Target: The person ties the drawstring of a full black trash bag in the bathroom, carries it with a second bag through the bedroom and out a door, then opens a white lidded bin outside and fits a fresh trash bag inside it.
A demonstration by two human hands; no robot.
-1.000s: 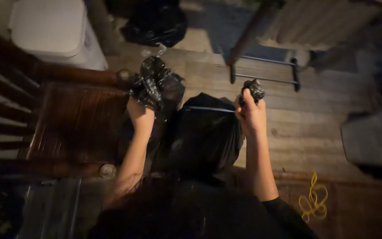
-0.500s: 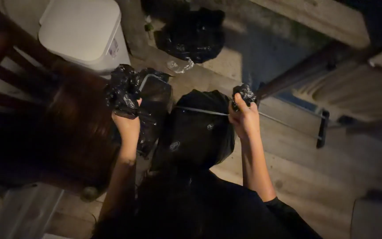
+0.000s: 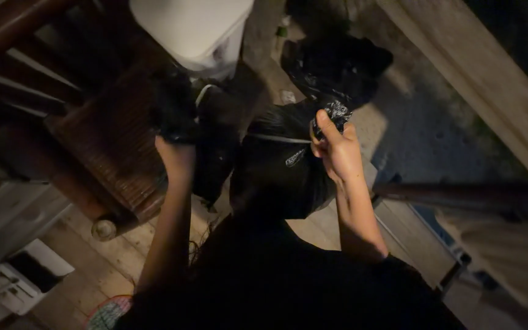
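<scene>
Between both hands (image 3: 337, 153): black bag (image 3: 276, 168), corners gripped, hanging.

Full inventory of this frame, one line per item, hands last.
black plastic bag: 1, black, centre, held up by both hands
second black bag: 1, black, on the floor behind
bin: 1, white, top centre
wooden chair: 1, dark brown, left
wooden beam: 1, pale, upper right
white box: 1, white, lower left on the floor
left hand: 1, gripping bunched bag plastic
right hand: 1, gripping the bag's other bunched end
</scene>
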